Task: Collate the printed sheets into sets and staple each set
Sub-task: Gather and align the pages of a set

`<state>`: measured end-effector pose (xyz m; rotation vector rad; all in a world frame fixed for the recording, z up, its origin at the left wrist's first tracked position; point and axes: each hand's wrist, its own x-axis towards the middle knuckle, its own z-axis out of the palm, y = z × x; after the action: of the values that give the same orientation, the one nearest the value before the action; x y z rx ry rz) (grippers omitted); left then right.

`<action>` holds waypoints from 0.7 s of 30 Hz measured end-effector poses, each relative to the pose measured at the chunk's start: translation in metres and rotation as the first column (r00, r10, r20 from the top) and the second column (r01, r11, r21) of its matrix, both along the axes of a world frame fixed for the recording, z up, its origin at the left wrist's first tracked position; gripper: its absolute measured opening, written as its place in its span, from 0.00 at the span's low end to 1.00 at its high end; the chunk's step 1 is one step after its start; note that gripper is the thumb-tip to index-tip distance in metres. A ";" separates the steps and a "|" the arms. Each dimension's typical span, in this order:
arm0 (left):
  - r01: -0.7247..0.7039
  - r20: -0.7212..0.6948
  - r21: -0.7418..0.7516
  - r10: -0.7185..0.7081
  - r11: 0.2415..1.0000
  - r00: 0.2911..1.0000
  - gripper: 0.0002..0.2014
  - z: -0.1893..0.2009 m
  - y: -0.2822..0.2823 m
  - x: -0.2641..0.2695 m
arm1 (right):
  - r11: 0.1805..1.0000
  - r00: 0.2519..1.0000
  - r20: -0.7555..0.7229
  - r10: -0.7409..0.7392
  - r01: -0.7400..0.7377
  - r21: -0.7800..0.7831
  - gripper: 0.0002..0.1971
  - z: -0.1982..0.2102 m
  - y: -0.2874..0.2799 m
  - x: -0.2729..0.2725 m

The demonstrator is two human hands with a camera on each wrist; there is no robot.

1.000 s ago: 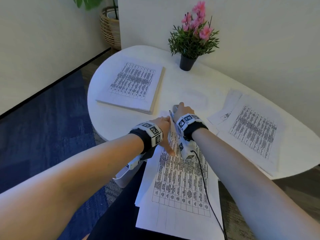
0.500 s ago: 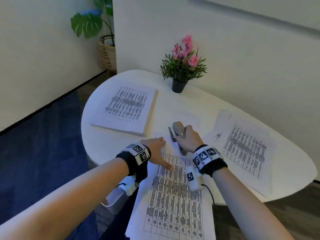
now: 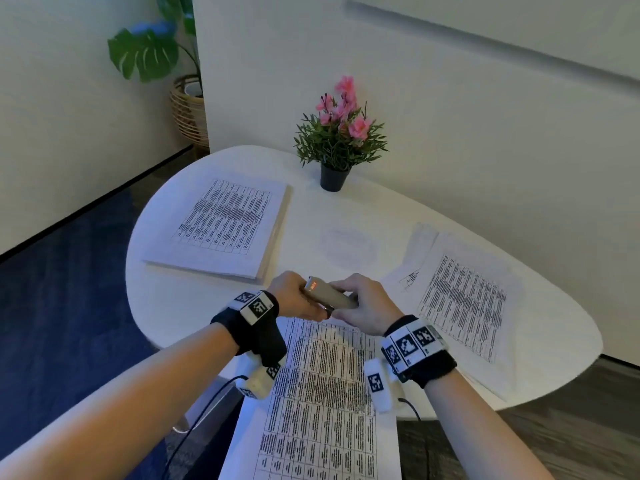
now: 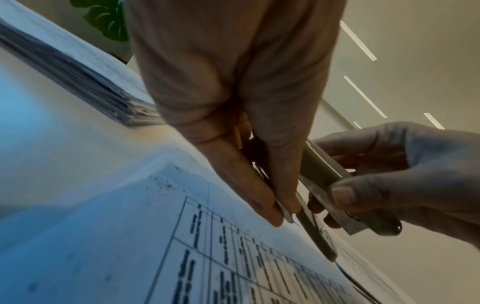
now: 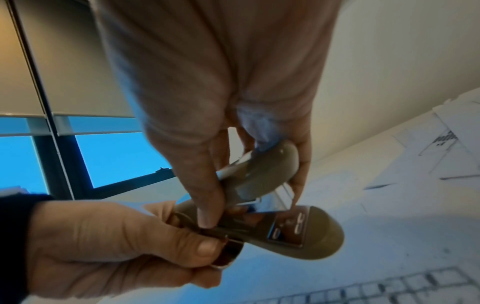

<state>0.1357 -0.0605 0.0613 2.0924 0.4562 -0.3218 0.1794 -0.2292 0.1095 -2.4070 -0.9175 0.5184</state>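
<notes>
You held the stapler (image 3: 330, 296) in both hands, lifted clear of the table (image 3: 194, 299) just beyond the far edge of the set (image 3: 322, 393) at the table's near edge. Your right hand (image 3: 363, 308) was curled round its rear end; your left hand (image 3: 294, 299) pinched its front end, thumb and fingers closed on the body. The right wrist view showed the top arm hinged away from the base, with the anvil plate exposed. I judge you were checking or reloading it, not stapling.

The stapler's long axis ran roughly left to right, crosswise to the set's long axis, which ran away from you. The set's far left corner (image 4: 168, 166) lay directly below your left hand, the nearer of the two. To staple there, the mouth would need turning toward that corner.

A thick stack (image 3: 221, 226) lay at the table's far left. Looser sheets (image 3: 464, 299) lay along the right edge.
</notes>
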 end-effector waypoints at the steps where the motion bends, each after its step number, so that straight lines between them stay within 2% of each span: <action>1: 0.003 -0.010 -0.054 -0.003 0.999 1.000 0.13 0.000 0.001 0.001 | 1.000 1.000 0.007 0.017 -0.017 0.002 0.24 0.000 -0.001 0.002; 5: -0.107 -0.004 -0.334 0.112 0.936 0.994 0.08 0.001 0.002 0.004 | 1.000 0.998 0.057 0.015 -0.015 -0.008 0.21 0.001 -0.012 0.015; 8: -0.204 0.062 -0.368 0.243 0.907 0.968 0.04 0.001 0.012 0.003 | 0.992 0.988 0.109 -0.112 0.119 -0.051 0.18 -0.003 -0.031 0.033; 11: -0.299 0.087 -0.409 0.363 0.862 0.928 0.05 0.001 0.028 0.000 | 0.946 0.943 0.169 -0.286 0.306 -0.106 0.06 -0.008 -0.054 0.061; 12: -0.326 0.086 -0.431 0.398 0.842 0.913 0.05 0.002 0.034 -0.002 | 0.928 0.929 0.191 -0.318 0.346 -0.137 0.05 -0.011 -0.060 0.071; 15: -0.372 0.068 -0.494 0.461 0.786 0.885 0.05 0.004 0.048 -0.010 | 0.871 0.907 0.205 -0.369 0.414 -0.265 0.09 -0.015 -0.069 0.086; 17: -0.392 0.057 -0.522 0.490 0.757 0.870 0.06 0.005 0.055 -0.019 | 0.838 0.892 0.304 -0.335 0.429 -0.336 0.15 -0.014 -0.069 0.082; 19: -0.421 0.052 -0.558 0.536 0.715 0.842 0.08 0.007 0.062 -0.029 | 0.836 0.846 0.409 -0.341 0.472 -0.280 0.19 -0.010 -0.066 0.065; 21: -0.446 0.054 -0.598 0.589 0.666 0.806 0.08 0.009 0.072 -0.044 | 0.866 0.870 0.314 -0.379 0.453 -0.211 0.16 -0.014 -0.064 0.044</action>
<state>0.0921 0.0114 0.0702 1.3146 0.6969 0.1439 0.2235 -0.2931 0.0959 -2.8772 -0.4018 0.1688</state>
